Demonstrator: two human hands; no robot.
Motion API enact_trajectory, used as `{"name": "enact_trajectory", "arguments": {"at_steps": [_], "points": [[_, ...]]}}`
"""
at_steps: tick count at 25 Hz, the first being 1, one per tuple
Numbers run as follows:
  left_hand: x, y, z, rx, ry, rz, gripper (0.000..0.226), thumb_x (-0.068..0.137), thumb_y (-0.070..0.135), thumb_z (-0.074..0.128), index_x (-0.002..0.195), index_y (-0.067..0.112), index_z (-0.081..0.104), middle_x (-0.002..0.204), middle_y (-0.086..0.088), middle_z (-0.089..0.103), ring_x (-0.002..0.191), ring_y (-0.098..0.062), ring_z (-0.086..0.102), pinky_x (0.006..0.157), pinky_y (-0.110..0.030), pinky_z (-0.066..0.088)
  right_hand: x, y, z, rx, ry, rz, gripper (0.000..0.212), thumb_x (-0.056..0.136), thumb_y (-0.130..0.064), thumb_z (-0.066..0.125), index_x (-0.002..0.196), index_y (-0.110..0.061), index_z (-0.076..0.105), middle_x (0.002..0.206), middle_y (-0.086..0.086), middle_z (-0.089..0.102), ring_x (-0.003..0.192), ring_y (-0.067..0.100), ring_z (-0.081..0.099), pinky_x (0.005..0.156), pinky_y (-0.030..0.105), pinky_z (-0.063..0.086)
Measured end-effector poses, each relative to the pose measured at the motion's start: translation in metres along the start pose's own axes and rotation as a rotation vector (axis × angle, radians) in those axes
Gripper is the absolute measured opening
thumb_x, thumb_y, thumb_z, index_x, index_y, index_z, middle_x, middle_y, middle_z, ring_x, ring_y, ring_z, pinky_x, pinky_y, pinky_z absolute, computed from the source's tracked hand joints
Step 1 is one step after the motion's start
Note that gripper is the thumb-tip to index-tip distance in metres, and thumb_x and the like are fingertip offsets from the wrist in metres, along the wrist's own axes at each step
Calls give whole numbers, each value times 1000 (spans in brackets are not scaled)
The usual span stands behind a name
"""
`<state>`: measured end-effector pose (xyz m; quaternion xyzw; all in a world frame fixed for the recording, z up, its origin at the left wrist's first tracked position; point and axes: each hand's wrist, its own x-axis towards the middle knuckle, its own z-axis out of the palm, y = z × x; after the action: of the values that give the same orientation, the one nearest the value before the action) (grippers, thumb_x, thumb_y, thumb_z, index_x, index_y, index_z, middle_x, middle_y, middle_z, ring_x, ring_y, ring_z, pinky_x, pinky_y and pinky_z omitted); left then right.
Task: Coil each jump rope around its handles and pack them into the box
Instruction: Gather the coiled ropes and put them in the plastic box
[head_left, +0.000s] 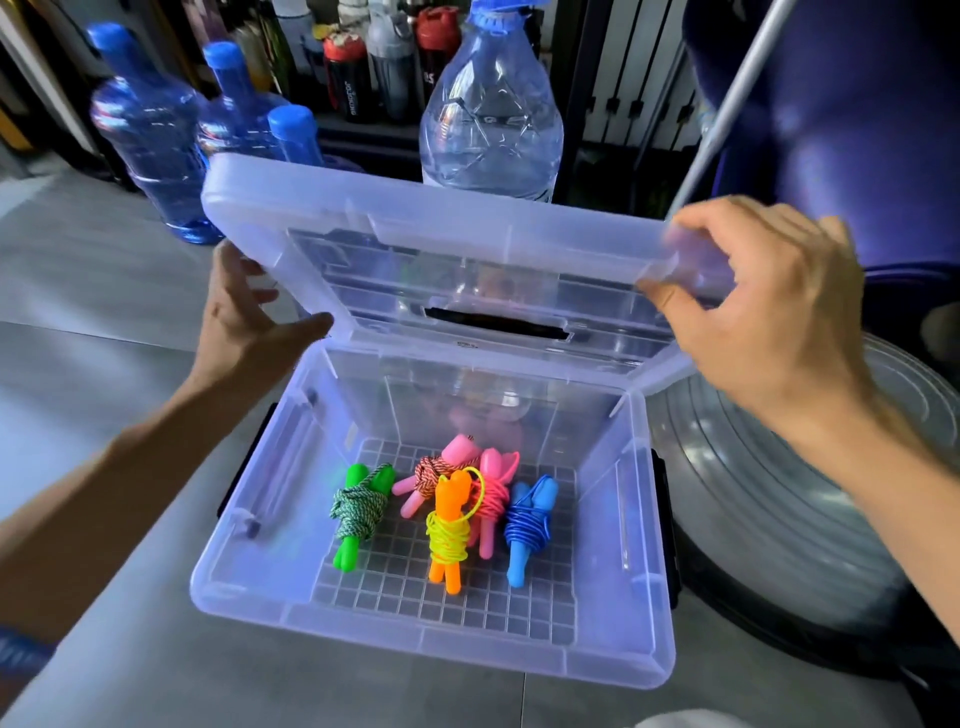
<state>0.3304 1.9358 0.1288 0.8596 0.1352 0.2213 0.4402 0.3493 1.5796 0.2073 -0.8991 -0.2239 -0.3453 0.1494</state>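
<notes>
Both hands up at the clear lid (467, 249), one at each end: left hand (244, 317) cupped on the left edge, fingers fanned behind the plastic and thumb pressed across the front; right hand (753, 312) clamped on the right corner, fingers curled over the top rim and thumb pinching from below. Lid tilted up and held above the far side of the clear box (426, 644), lower edge close to the back wall; whether touching it cannot be told. Box open, standing on grey floor (93, 374), black latches on both sides. Five coiled jump ropes on the gridded bottom, grouped near the middle: green rope (358, 512) furthest left, a little apart from the rest; pale pink rope (441, 475) with striped cord behind; orange rope (448, 530) with yellow cord in front, lying against the bright pink rope (493, 493); blue rope (527, 525) furthest right, just beside the bright pink one. Beyond the box, three blue water jugs (150, 140) at far left and a clear water bottle (491, 114) directly behind the lid. Grey ribbed dome (779, 499) beside the box's right wall.
</notes>
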Motion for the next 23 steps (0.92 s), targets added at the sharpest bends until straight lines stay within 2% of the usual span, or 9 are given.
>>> {"name": "enact_trajectory", "arguments": {"at_steps": [3, 6, 10, 12, 14, 15, 17, 19, 23], "points": [[10, 9, 6, -84, -56, -9, 29, 81, 5, 75, 103, 13, 59, 80, 12, 63, 65, 1, 60, 51, -4, 41, -11, 2, -3, -42, 43, -9, 23, 79, -26, 74, 95, -15, 63, 90, -1, 69, 74, 29, 55, 71, 39, 30], [14, 8, 2, -94, -38, 85, 23, 86, 5, 69, 84, 26, 59, 61, 30, 63, 56, 13, 58, 55, -1, 39, -13, 6, -6, -82, 61, -34, 21, 82, -27, 72, 96, -14, 64, 89, -1, 68, 74, 30, 55, 72, 40, 30], [7, 0, 4, -88, -3, 54, 13, 86, 5, 70, 76, 12, 65, 48, 22, 58, 46, 11, 52, 49, -2, 35, -15, 0, -6, -102, 60, -100, 20, 78, -22, 73, 93, -12, 64, 83, 2, 66, 72, 32, 53, 68, 42, 34], [-1, -10, 0, -97, -62, 24, 28, 84, 4, 72, 69, 27, 70, 55, 27, 62, 55, 13, 58, 58, -3, 41, -25, -5, -7, -106, 46, -149, 18, 80, -22, 71, 91, -11, 63, 82, 3, 66, 70, 33, 52, 65, 42, 36], [-8, -15, -9, -147, -82, -2, 41, 82, 7, 75, 77, 47, 71, 74, 29, 69, 75, 12, 64, 72, -7, 49, -34, -7, -9, -103, 40, -177, 15, 83, -23, 66, 89, -11, 61, 80, 4, 66, 67, 34, 53, 62, 43, 39], [-11, -14, -11, -169, -72, -3, 37, 81, 11, 77, 81, 48, 70, 80, 27, 70, 81, 9, 65, 77, -11, 51, -37, -8, -10, -103, 42, -179, 14, 83, -23, 64, 88, -11, 61, 78, 4, 66, 66, 34, 53, 62, 44, 39], [-15, -11, -12, -154, -32, 31, 27, 79, 16, 78, 85, 40, 68, 81, 28, 69, 83, 10, 63, 80, -12, 50, -37, -6, -12, -96, 47, -189, 14, 83, -23, 63, 86, -10, 60, 76, 4, 64, 64, 33, 53, 62, 44, 38], [-21, -6, -10, -130, -12, 71, 28, 81, 9, 77, 86, 33, 64, 72, 37, 64, 74, 20, 58, 70, -1, 44, -40, -3, -14, -87, 54, -206, 13, 80, -21, 64, 84, -9, 59, 75, 3, 63, 63, 32, 51, 62, 44, 38], [-34, -7, -17, -67, -3, 231, 26, 79, -2, 76, 97, 9, 62, 82, 33, 62, 74, 14, 55, 69, -3, 41, -51, 15, -21, -36, 15, -204, 14, 69, -16, 64, 73, -8, 54, 67, 5, 55, 60, 32, 47, 60, 41, 38]]}}
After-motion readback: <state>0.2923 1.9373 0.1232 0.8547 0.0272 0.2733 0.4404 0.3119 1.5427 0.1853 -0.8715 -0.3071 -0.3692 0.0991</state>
